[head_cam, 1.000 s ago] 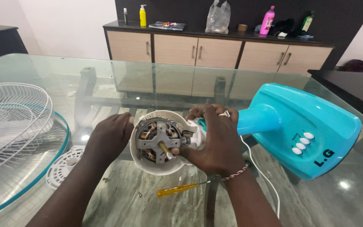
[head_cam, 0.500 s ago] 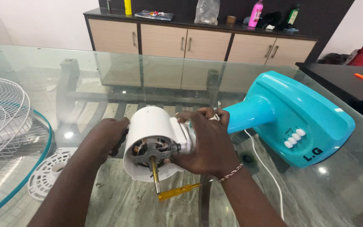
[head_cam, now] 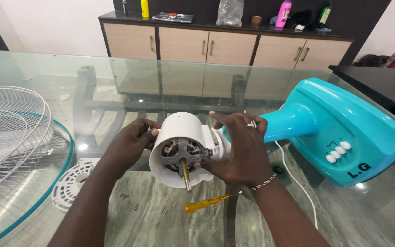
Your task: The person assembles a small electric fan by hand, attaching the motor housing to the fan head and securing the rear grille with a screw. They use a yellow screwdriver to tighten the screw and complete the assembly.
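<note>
A white fan motor housing (head_cam: 179,128) lies on its side over the glass table (head_cam: 46,68), its open end facing me with copper windings and a brass shaft (head_cam: 185,174) sticking out. My left hand (head_cam: 131,142) grips the housing's left rear side. My right hand (head_cam: 238,148) clasps its right side where it joins the turquoise fan stand (head_cam: 339,128). A ring shows on a right finger.
White wire fan guards with a teal rim (head_cam: 10,142) lie at the left. A white round plastic cover (head_cam: 74,183) sits beside them. A yellow-handled screwdriver (head_cam: 206,202) and several loose screws (head_cam: 136,206) lie near me. A white cord (head_cam: 298,187) trails right. A cabinet with bottles (head_cam: 225,41) stands behind.
The motor housing has been tipped down from facing me, then levelled a little. Both hands stayed on it; my left hand shifted toward the housing's back.
</note>
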